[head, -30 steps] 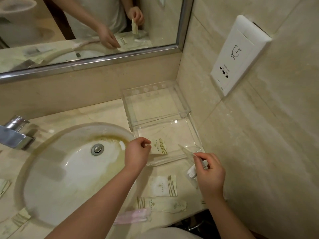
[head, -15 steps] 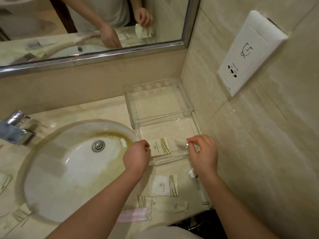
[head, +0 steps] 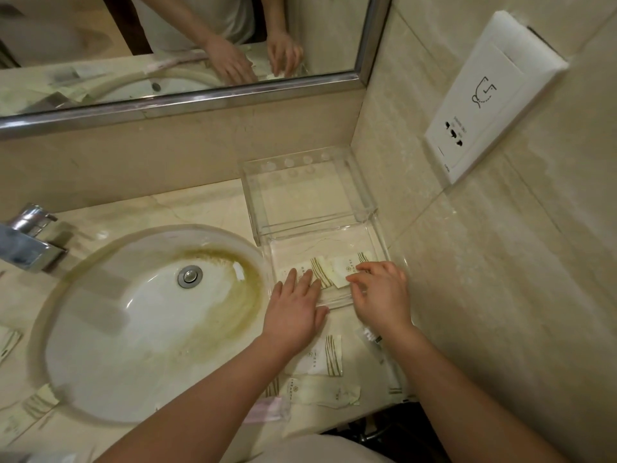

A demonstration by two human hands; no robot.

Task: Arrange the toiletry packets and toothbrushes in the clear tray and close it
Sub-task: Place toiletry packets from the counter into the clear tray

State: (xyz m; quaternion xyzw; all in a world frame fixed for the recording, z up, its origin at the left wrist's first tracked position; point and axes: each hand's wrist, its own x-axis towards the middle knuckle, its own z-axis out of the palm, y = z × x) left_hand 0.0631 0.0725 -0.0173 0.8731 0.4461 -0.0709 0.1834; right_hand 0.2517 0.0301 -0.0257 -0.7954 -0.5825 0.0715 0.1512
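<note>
1. Task items. The clear tray (head: 320, 240) stands on the counter (head: 167, 208) in the wall corner, at 3 o'clock of the sink (head: 133, 329). Its second clear section (head: 300, 195) lies open at 12 o'clock of the tray, touching it. Two toiletry packets lie flat on the tray floor, side by side: the left packet (head: 320, 270) and, at its 3 o'clock, the right packet (head: 345, 269), their edges overlapping.

2. Left grip (head: 293, 312). Released: the fingers are straight and spread, reaching over the tray's near wall. The fingertips rest on the left packet.

3. Right grip (head: 380, 295). The fingers are bent, with the tips at the near edge of the right packet. Whether they pinch the packet or only touch it cannot be told.

4. Items outside the tray. At 6 o'clock of the tray, on the counter, lies a striped packet (head: 322, 355); at its 6 o'clock lies a longer packet (head: 320, 392). A pink wrapped toothbrush (head: 267, 407) lies at the counter's near edge, partly under the left forearm. A clear-wrapped toothbrush (head: 384, 355) lies at 3 o'clock of the striped packet, partly under the right wrist. More packets (head: 36, 404) lie at 8 o'clock of the sink.

5. Fixtures. The faucet (head: 26, 242) stands at 10 o'clock of the sink. The mirror (head: 167, 45) hangs at 12 o'clock. A socket panel (head: 490, 95) is mounted on the wall at 2 o'clock of the tray.
</note>
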